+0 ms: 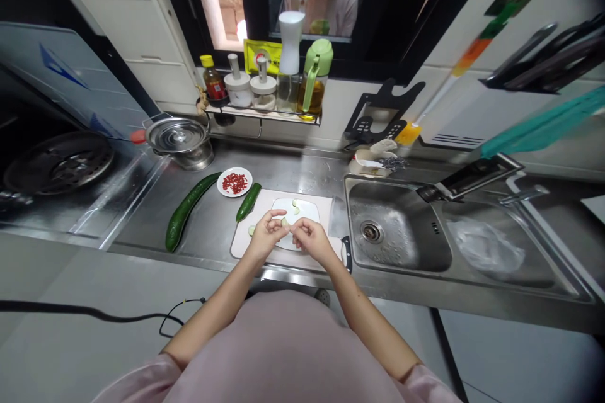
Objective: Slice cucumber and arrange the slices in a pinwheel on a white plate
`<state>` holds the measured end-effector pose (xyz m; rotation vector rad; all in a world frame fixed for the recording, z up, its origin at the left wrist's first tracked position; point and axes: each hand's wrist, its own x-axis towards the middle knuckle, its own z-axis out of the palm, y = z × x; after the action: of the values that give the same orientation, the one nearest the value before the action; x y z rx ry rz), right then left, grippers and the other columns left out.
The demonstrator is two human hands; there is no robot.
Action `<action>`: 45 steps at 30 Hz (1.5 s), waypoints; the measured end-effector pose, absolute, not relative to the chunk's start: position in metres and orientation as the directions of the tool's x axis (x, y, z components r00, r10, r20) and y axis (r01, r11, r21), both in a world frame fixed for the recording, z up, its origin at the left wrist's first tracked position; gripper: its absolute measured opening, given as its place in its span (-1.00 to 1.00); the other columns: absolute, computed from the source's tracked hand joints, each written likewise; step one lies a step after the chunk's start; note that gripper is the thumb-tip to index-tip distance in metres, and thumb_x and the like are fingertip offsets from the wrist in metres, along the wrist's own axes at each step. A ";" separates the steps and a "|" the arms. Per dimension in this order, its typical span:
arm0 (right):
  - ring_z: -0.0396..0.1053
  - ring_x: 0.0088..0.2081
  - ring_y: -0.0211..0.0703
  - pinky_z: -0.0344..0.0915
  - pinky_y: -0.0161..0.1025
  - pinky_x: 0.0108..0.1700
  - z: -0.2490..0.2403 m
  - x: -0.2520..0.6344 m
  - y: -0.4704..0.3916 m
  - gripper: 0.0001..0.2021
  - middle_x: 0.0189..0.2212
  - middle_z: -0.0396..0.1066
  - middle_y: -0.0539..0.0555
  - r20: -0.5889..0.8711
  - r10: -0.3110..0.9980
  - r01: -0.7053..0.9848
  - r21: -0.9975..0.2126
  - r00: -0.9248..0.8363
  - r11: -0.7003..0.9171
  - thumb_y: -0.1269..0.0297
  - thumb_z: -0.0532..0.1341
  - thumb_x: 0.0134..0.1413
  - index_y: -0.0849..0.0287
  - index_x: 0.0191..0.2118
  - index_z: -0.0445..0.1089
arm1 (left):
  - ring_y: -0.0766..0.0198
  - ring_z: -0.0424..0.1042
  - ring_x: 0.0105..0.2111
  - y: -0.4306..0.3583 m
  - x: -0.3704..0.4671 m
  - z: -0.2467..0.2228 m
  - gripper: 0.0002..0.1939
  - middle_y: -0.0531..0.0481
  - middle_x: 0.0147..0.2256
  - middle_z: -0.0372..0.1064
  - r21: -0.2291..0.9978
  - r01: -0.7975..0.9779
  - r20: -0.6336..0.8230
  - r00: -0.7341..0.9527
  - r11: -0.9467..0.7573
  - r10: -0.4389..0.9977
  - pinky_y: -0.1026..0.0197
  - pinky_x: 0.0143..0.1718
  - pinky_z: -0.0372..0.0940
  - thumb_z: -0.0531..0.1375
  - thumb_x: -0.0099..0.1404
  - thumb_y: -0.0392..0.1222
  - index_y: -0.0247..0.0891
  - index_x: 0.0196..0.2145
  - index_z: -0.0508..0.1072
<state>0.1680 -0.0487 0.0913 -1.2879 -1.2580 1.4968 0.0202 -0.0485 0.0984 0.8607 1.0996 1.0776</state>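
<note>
Over a white square plate [309, 214], my left hand [267, 234] pinches a small pale-green cucumber slice [284, 222]. My right hand [309, 238] meets it from the other side, its fingertips pressed together at the slice's edge. Thin cucumber slices [295, 206] lie curled at the far part of the plate. Beneath the plate is a pale cutting board [242, 245], with another cucumber slice [252, 230] left of my left hand. A cut piece of cucumber [248, 203] rests at the board's upper left. Right of the board lies a knife [347, 253], partly on it.
A whole cucumber [186, 213] and a small dish of chopped red pieces [235, 182] sit to the left. Further back stands a steel pot [182, 138]. The sink [401, 223] is on the right, below a seasoning rack [265, 114] and utensil holder [371, 162] along the wall.
</note>
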 end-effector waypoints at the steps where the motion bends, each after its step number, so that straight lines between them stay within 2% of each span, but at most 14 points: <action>1: 0.21 -0.66 -0.35 0.13 -0.41 -0.62 0.091 0.168 -0.049 -0.76 -0.68 0.31 -0.10 -0.231 0.955 0.041 -0.973 -0.183 -0.228 0.08 0.24 -0.06 0.14 -0.47 0.27 | 0.45 0.26 -0.52 -0.048 0.020 0.098 -0.45 0.14 -0.51 0.32 0.934 -0.231 -0.257 0.090 0.271 0.962 0.36 -0.44 0.11 0.38 -0.09 -0.08 -0.26 -0.12 0.39; 5: 0.20 -0.68 -0.36 0.08 -0.43 -0.66 0.090 0.168 -0.049 -0.76 -0.69 0.31 -0.10 -0.289 0.940 0.051 -0.957 -0.179 -0.284 0.08 0.23 -0.07 0.14 -0.46 0.27 | 0.43 0.28 -0.51 -0.047 0.021 0.093 -0.47 0.15 -0.52 0.31 0.932 -0.226 -0.269 0.090 0.282 0.959 0.35 -0.42 0.12 0.38 -0.08 -0.08 -0.27 -0.13 0.40; 11: 0.14 -0.71 -0.38 0.07 -0.43 -0.65 0.078 0.178 -0.041 -0.72 -0.71 0.28 -0.12 -0.300 0.937 0.136 -0.951 -0.178 -0.278 0.04 0.25 -0.07 0.14 -0.44 0.25 | 0.48 0.17 -0.57 -0.040 0.021 0.073 -0.53 0.19 -0.56 0.21 0.940 -0.183 -0.279 0.072 0.287 0.958 0.36 -0.47 0.08 0.38 -0.10 -0.11 -0.30 -0.20 0.45; 16: 0.22 -0.64 -0.34 0.14 -0.41 -0.55 0.051 0.192 -0.023 -0.76 -0.70 0.27 -0.12 -0.242 0.960 0.301 -0.934 -0.140 -0.191 0.10 0.24 -0.06 0.15 -0.45 0.26 | 0.45 0.20 -0.53 -0.023 0.027 0.041 -0.70 0.15 -0.55 0.23 0.963 -0.068 -0.260 0.040 0.263 0.965 0.36 -0.45 0.12 0.37 -0.13 -0.17 -0.30 -0.39 0.46; 20: 0.27 -0.56 -0.31 0.15 -0.40 -0.47 0.033 0.201 -0.001 -0.82 -0.64 0.31 -0.09 -0.209 0.972 0.486 -0.864 -0.111 -0.130 0.16 0.19 0.01 0.16 -0.43 0.31 | 0.43 0.24 -0.53 -0.001 0.035 0.019 -0.80 0.11 -0.53 0.30 0.965 0.129 -0.231 -0.009 0.230 0.973 0.34 -0.41 0.18 0.32 -0.06 -0.21 -0.28 -0.40 0.50; 25: 0.30 -0.48 -0.29 0.14 -0.41 -0.40 0.024 0.205 0.030 -0.88 -0.57 0.38 -0.05 -0.188 0.979 0.664 -0.743 -0.081 -0.088 0.26 0.17 0.05 0.18 -0.40 0.38 | 0.39 0.34 -0.48 0.029 0.044 0.009 -0.85 0.08 -0.47 0.41 0.866 0.444 -0.233 -0.048 0.230 0.971 0.32 -0.34 0.22 0.28 0.04 -0.21 -0.23 -0.36 0.54; 29: 0.31 -0.42 -0.29 0.13 -0.41 -0.36 0.019 0.203 0.050 -0.88 -0.47 0.44 -0.02 -0.207 0.977 0.746 -0.658 -0.048 -0.102 0.28 0.17 0.09 0.18 -0.35 0.42 | 0.34 0.39 -0.42 0.048 0.049 0.011 -0.84 0.05 -0.43 0.47 0.772 0.596 -0.241 -0.049 0.222 0.969 0.32 -0.33 0.22 0.26 0.09 -0.21 -0.20 -0.32 0.56; 37: 0.37 -0.30 -0.22 0.11 -0.38 -0.33 0.014 0.194 0.066 -0.85 -0.31 0.49 0.06 -0.301 0.954 0.859 -0.490 -0.006 -0.149 0.28 0.16 0.14 0.16 -0.23 0.44 | 0.26 0.44 -0.31 0.065 0.054 0.005 -0.82 0.02 -0.32 0.53 0.623 0.747 -0.292 -0.051 0.231 0.955 0.30 -0.30 0.22 0.20 0.14 -0.18 -0.12 -0.29 0.56; 45: 0.39 -0.20 -0.14 0.11 -0.33 -0.31 0.010 0.192 0.068 -0.81 -0.21 0.49 0.10 -0.319 0.948 0.908 -0.395 0.007 -0.140 0.23 0.10 0.19 0.10 -0.17 0.42 | 0.20 0.46 -0.23 0.068 0.061 0.000 -0.82 0.01 -0.26 0.54 0.558 0.798 -0.308 -0.056 0.228 0.950 0.26 -0.26 0.22 0.16 0.19 -0.12 -0.08 -0.28 0.55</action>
<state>0.1919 0.0682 0.0101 -2.1739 -2.0086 0.7978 0.0608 0.0677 0.0000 1.6049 1.8869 0.3150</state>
